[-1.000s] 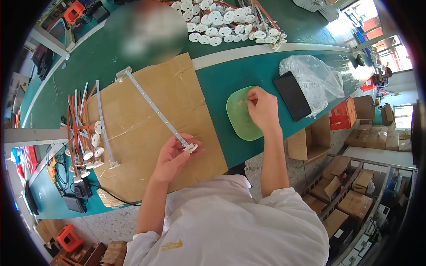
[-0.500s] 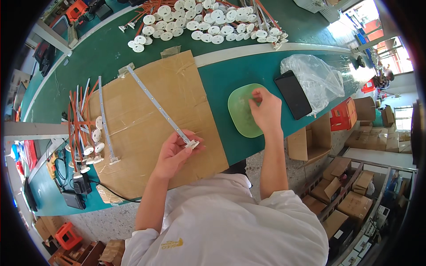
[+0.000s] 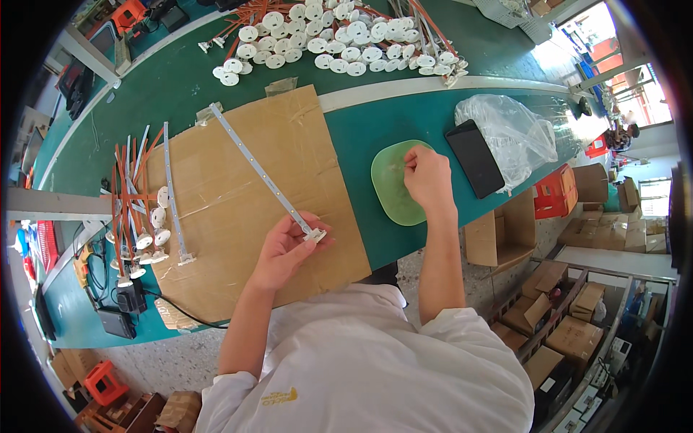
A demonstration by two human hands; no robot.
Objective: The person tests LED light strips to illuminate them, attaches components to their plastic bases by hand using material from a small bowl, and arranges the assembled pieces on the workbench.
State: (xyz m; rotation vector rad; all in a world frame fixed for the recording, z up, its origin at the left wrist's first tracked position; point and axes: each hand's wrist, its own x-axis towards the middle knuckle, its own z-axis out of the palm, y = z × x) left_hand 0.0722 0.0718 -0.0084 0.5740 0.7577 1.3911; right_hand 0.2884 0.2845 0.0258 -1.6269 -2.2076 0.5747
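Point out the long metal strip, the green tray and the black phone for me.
long metal strip [image 3: 260,173], head view, on the middle of its length.
green tray [image 3: 390,195], head view, on its bare left part.
black phone [image 3: 474,159], head view, on the middle of its screen.

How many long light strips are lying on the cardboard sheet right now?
2. One strip runs diagonally across the cardboard sheet, its near end pinched by the left hand. The other strip lies along the sheet's left edge. More may be hidden in the bundle beside it.
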